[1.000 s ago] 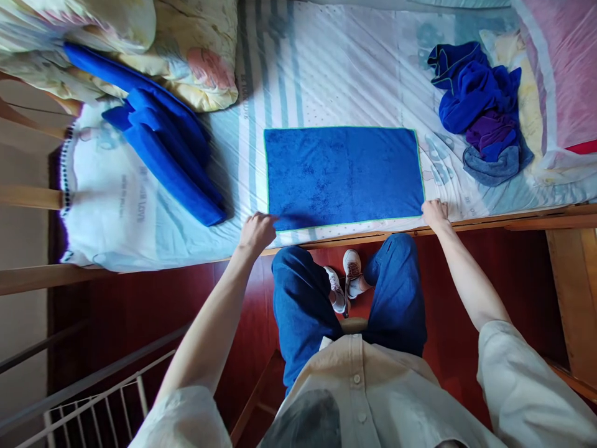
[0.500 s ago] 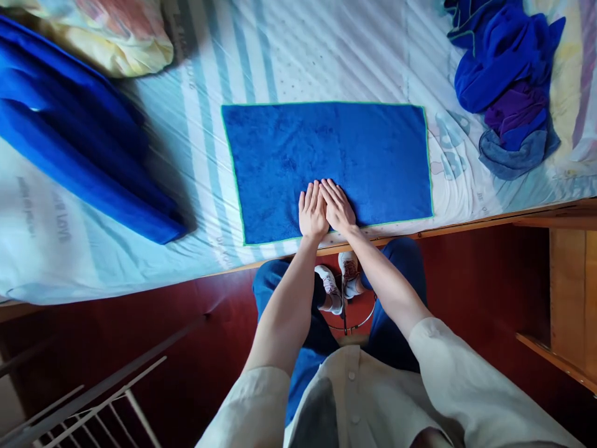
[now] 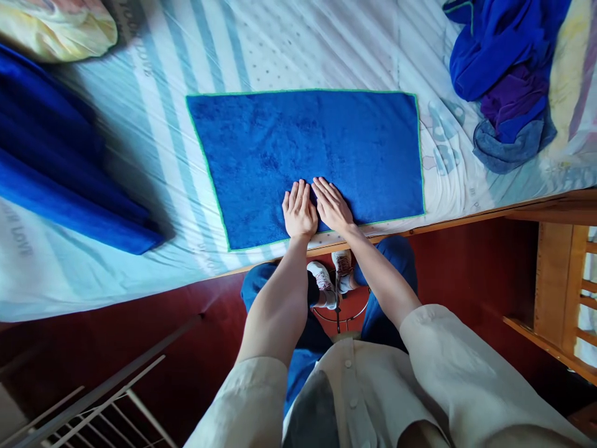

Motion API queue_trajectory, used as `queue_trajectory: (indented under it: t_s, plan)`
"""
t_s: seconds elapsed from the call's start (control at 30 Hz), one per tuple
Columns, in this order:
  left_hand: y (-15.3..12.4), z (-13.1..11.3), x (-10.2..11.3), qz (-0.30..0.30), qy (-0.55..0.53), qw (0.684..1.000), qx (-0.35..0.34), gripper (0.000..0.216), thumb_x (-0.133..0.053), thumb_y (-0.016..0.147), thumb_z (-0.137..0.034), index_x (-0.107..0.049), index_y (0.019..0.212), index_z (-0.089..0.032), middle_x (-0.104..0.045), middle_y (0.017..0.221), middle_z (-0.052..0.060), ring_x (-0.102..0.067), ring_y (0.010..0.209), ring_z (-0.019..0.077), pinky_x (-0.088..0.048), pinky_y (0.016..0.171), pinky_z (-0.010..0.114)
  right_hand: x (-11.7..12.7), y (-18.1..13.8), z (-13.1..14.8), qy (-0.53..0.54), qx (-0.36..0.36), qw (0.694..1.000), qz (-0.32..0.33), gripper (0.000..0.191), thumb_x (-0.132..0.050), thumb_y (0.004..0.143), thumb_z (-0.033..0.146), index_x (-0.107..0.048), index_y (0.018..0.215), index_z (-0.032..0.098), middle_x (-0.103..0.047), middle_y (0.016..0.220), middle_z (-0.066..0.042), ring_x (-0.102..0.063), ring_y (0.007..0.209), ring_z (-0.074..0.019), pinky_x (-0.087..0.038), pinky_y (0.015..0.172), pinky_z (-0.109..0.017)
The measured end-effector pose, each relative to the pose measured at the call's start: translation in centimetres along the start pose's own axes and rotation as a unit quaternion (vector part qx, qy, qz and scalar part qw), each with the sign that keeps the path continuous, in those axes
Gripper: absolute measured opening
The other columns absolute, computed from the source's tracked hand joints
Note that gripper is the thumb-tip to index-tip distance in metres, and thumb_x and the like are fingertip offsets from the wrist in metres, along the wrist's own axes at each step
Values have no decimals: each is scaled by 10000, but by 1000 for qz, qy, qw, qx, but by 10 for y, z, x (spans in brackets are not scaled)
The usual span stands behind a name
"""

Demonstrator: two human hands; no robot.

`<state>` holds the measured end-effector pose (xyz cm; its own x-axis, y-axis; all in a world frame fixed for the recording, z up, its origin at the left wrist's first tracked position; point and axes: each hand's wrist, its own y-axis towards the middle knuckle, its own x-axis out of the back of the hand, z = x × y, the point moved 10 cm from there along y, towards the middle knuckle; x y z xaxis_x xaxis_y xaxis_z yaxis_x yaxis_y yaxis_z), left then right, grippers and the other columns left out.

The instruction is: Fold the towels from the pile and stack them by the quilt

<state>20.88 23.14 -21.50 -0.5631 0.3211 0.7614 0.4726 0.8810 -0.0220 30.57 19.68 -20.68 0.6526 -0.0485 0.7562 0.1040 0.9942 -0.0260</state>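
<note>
A blue towel (image 3: 261, 149) with a thin green edge lies spread flat on the bed, its near edge close to the bed's front. My left hand (image 3: 300, 210) rests palm down on the towel's near middle, fingers stretched out. Just to its right, my right hand (image 3: 332, 204) also lies flat on the cloth, fingers extended and angled to the left. A narrow gap of blue fabric shows between the two hands. Neither hand grips anything.
A heap of crumpled blue and purple cloths (image 3: 513, 81) lies on the bed at right. Larger blue fabric (image 3: 60, 155) and a yellowish bundle (image 3: 60, 28) are at left. Below the wooden bed edge (image 3: 466, 223) are a white metal rack (image 3: 112, 404) and wooden furniture (image 3: 553, 280).
My hands have moved slightly apart, the left one sliding left over the towel. The view has shifted a little, so the blue fabric at left sits farther toward the frame's edge.
</note>
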Motion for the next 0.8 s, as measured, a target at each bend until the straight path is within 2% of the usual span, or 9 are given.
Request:
queue_trajectory:
  t_s: [0.1,0.27,0.37,0.43,0.57,0.8]
  plan:
    - [0,-2,2,3,7,1000,-1,608,-370,1025,-339,-503,1591,-159,-469,1660,159,-296,1631,253,-143,1370,502,26,-10,-28,-25,-32,999,-3,585,-315,1073,195,-439,1642,144,-432,1700,-110,-300,1637,-187,-197,1388,-450]
    - [0,-4,2,18,8,1000,7,628,-357,1021,-361,-488,1600,-156,-444,1676,159,-272,1641,262,-131,1370,523,94,-39,-99,-67,-121,990,-24,603,-322,1080,276,-393,1659,123,-359,1736,-126,-243,1659,-221,-149,1388,-509]
    - [0,-4,3,21,11,1000,9,635,-364,1024,-384,-474,1610,-165,-453,1671,157,-269,1641,260,-130,1371,521,133,-57,-137,-115,-172,977,-51,622,-321,1087,322,-352,1676,124,-354,1738,-133,-245,1658,-238,-164,1377,-534]
    - [1,-4,3,22,15,1000,10,635,-364,1028,-392,-470,1612,-167,-454,1671,156,-268,1642,256,-131,1371,513,150,-66,-153,-152,-203,965,-65,637,-333,1086,347,-337,1682,125,-340,1743,-144,-250,1656,-258,-189,1367,-544]
    - [1,-3,1,31,17,999,21,636,-368,1024,-383,-472,1610,-162,-434,1683,153,-262,1644,262,-123,1372,518,156,-70,-162,-196,-238,949,-67,649,-343,1068,332,-342,1683,123,-339,1740,-163,-263,1650,-291,-226,1349,-558]
    - [0,-3,0,27,33,999,18,620,-359,1018,-328,-494,1597,-153,-417,1692,146,-281,1638,254,-138,1371,499,156,-67,-160,-209,-238,945,-85,657,-322,1014,245,-402,1649,99,-414,1696,-197,-306,1632,-278,-261,1328,-552]
